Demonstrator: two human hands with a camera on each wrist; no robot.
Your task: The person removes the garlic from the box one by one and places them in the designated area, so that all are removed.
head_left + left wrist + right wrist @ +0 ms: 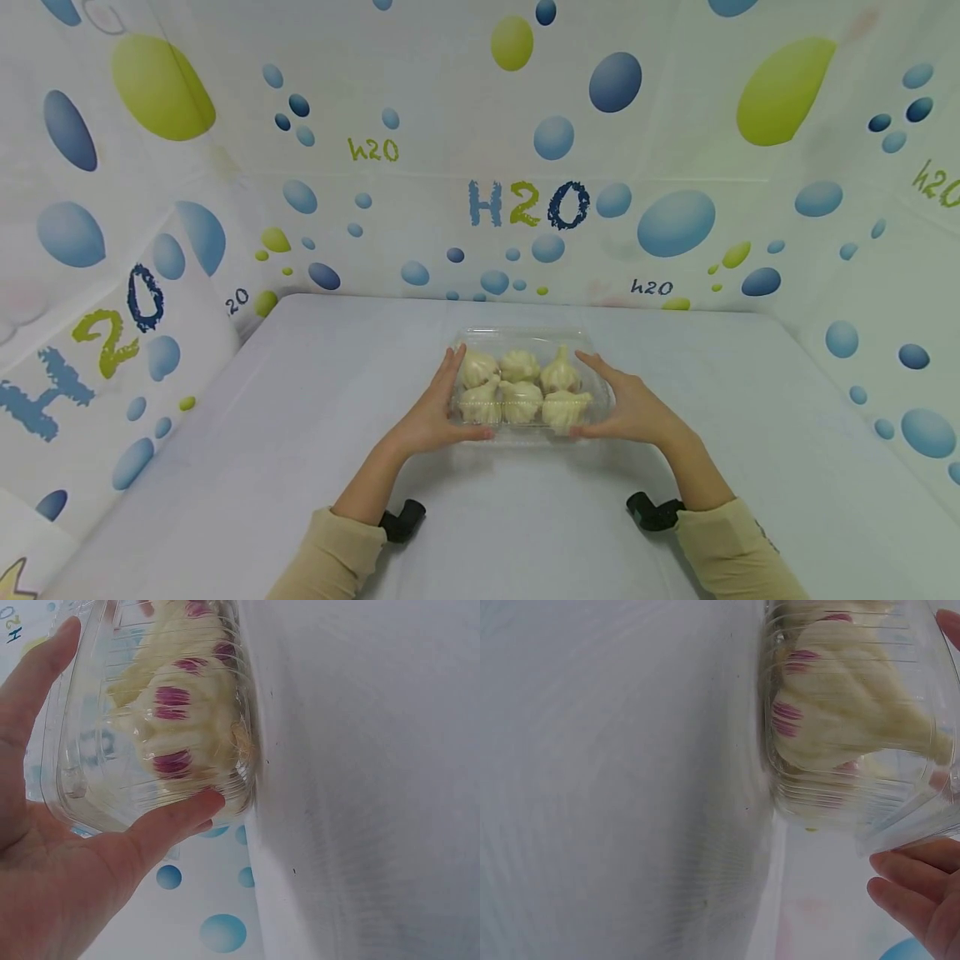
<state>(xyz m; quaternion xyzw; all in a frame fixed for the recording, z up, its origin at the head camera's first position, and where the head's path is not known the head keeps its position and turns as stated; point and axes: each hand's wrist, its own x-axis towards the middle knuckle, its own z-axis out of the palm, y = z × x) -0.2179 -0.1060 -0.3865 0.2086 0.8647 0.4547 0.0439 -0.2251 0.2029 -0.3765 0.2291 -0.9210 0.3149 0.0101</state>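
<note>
On a white table (540, 525), a clear plastic container (536, 433) sits between a person's bare hands, the left hand (433, 414) gripping one end and the right hand (633, 408) gripping the other. An uneven squeeze could buckle the walls or tip the load; glare obscures whether a lid is closed. In all: one table, one container, two hands, six garlic bulbs (521, 402) in two rows of three.

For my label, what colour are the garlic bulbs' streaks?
Purple; the streaks show best in the left wrist view.
</note>
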